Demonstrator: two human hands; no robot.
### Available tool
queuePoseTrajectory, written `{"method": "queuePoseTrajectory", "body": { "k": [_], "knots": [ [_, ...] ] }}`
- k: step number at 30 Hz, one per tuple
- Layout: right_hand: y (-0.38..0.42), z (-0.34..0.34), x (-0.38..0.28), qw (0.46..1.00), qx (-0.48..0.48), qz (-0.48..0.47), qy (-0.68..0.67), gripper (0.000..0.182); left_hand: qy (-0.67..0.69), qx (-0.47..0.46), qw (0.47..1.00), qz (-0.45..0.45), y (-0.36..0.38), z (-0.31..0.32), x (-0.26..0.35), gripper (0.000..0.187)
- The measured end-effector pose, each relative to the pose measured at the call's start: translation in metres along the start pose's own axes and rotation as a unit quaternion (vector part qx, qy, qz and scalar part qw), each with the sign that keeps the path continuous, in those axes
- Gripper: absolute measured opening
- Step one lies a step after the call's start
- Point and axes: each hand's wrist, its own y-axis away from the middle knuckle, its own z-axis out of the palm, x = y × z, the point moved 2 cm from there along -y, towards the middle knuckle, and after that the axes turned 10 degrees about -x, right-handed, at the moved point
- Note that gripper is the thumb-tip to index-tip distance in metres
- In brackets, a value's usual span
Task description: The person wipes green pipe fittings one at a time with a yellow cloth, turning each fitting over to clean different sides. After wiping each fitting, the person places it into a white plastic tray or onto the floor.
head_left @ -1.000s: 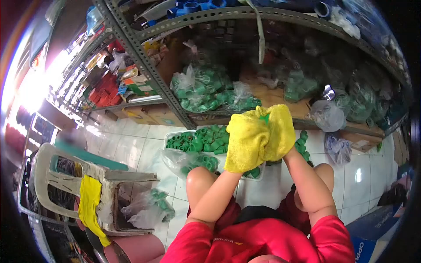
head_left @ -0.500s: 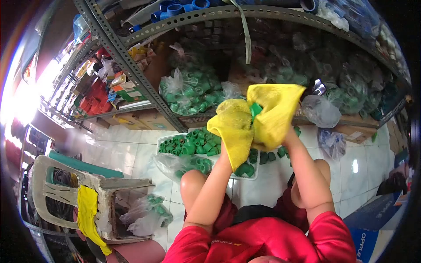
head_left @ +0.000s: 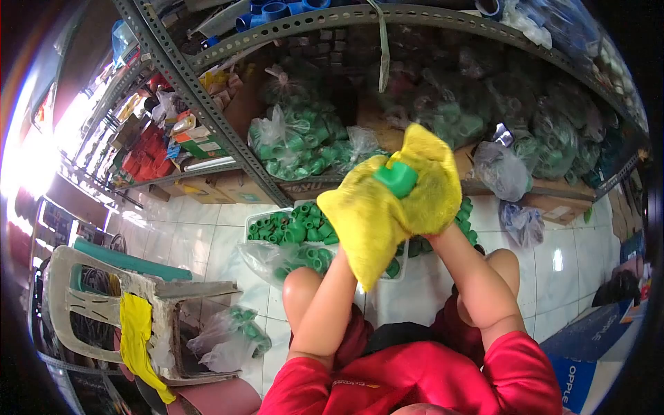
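The cloth (head_left: 394, 221) has turned & its R flap, flared outward 0.5 s ago, now stands upright and folded in; the fitting (head_left: 398, 180), then just a sliver btwn folds, now shows a broad green face near the cloth's top. Means more of its surface is out of the wrap, w/ cloth prob. still gripping the rest.

Pose: L forearm (head_left: 321, 308) & R forearm (head_left: 467, 277) reach fwd btwn the knees (head_left: 302, 287), converging on the cloth, elbows slightly bent. Both hands are under the cloth, one each side of the fitting; can't tell if fingers are pinching or spread, or if it's one cloth or two.

Fitting's held up over the tray (head_left: 247, 227) on the floor (head_left: 195, 225), well clear of the loose pcs (head_left: 297, 225) in it. Bagged pcs (head_left: 315, 259) sit just beside, nr L knee.
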Motion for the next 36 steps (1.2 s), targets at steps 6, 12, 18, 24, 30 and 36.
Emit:
{"method": "queuePoseTrajectory", "body": {
  "k": [6, 12, 18, 24, 30, 36],
  "knots": [
    [-0.011, -0.019, -0.003, 0.98, -0.073, 0.113, 0.144, 0.032, -0.437, 0.018, 0.888, 0.143, -0.003, -0.028, 0.012, 0.036],
    [0.009, -0.009, -0.039, 0.896, -0.147, 0.173, 0.382, 0.034, -0.272, 0.027, 0.962, -0.003, -0.006, -0.043, 0.013, 0.031],
    [0.015, -0.004, -0.028, 0.887, -0.148, 0.268, 0.345, 0.042, -0.291, 0.013, 0.956, 0.023, -0.013, -0.03, 0.018, 0.023],
    [0.022, -0.016, 0.011, 0.877, -0.189, 0.159, 0.412, 0.04, -0.382, -0.024, 0.922, 0.053, -0.008, -0.014, 0.013, 0.019],
    [0.021, -0.035, 0.02, 0.921, -0.067, -0.004, 0.384, 0.036, -0.144, 0.159, 0.974, 0.07, -0.002, -0.032, 0.005, 0.014],
    [0.011, -0.012, -0.024, 0.809, -0.106, -0.047, 0.577, 0.036, -0.832, -0.078, 0.547, -0.04, -0.026, 0.001, 0.038, 0.016]
  ]
}}
